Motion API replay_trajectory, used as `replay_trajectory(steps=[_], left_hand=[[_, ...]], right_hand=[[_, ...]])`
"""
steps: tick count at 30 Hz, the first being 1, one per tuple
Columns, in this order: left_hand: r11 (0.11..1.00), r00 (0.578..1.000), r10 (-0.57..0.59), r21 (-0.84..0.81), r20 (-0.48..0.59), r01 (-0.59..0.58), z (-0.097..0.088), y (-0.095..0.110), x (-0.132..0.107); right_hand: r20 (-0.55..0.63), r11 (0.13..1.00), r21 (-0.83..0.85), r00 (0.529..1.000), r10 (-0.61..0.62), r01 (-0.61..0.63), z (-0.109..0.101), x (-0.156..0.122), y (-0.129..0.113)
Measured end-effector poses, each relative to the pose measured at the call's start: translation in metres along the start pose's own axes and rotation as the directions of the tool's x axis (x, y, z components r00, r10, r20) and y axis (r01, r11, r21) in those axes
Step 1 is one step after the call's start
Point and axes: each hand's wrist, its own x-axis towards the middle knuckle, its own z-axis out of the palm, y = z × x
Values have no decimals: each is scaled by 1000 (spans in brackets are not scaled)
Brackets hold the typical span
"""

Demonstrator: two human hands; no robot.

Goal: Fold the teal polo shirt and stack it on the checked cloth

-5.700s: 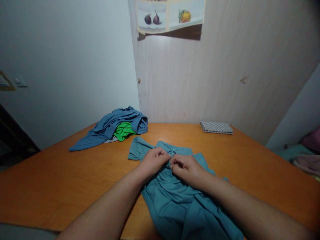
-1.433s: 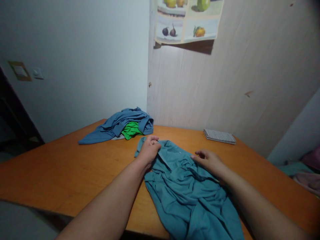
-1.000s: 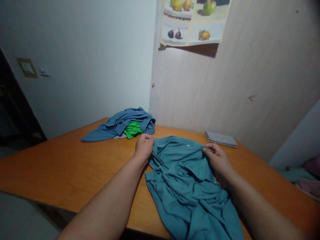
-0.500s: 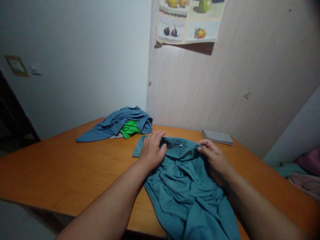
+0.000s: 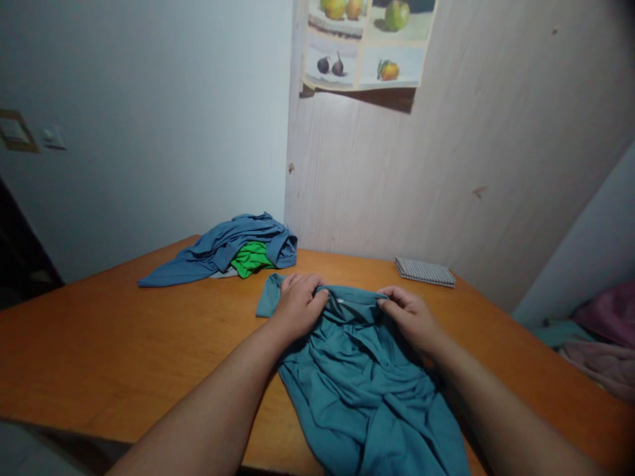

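We list the room first: a plain white wall (image 5: 149, 132) on the left, meeting a pale wood-grain panel (image 5: 446, 165) that bears a paper fruit poster (image 5: 364, 43) with curling lower edge

Tabletop (image 5: 124, 344): orange-brown wood, smooth, dull sheen, wide and flat, its far side near both walls

Teal shirt (image 5: 367, 390): soft knit, much creased, lying on the tabletop straight before us; we note its long axis running from the near edge away toward the panel, collar at the far end, body toward us, one sleeve out to the left

Blue garment (image 5: 218, 248): loose crumpled heap at the far left, wrapped about a bright green garment (image 5: 249, 256)

Left hand (image 5: 296, 307): on the collar's left part, grip closed on the cloth

Right hand (image 5: 409, 317): at the collar's right part, grip pinched on its edge

Striped cloth (image 5: 424, 272): folded flat, oblong, far right, well apart from the shirt

Wall switch (image 5: 49, 137): small, pale, far left
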Motion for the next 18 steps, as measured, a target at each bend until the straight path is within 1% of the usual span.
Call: replay_trajectory(steps=[2, 4, 7, 11, 13, 15, 18], left_hand=[[1000, 1000, -23, -19, 16, 23, -2, 0, 1], [999, 999, -42, -26, 19, 42, -4, 0, 1], [997, 997, -74, -8, -10, 74, -8, 1, 3], [985, 983, -170, 29, -63, 172, -14, 4, 5], [977, 974, -207, 32, -89, 210, -15, 3, 5], [970, 964, -239, 13, -119, 243, -16, 0, 5], [957, 944, -289, -68, -161, 282, -14, -10, 6]], right_hand=[[9, 989, -138, 998, -61, 61, -2, 2, 5], [33, 973, -208, 995, -99, 104, -3, 4, 8], [67, 967, -221, 991, -114, 126, -2, 3, 7], [119, 965, -222, 986, -117, 142, 3, 3, 5], [123, 956, -252, 985, -123, 151, 3, 4, 7], [113, 948, -289, 988, -109, 137, 1, 5, 12], [85, 949, -307, 995, -48, 72, -5, 8, 21]])
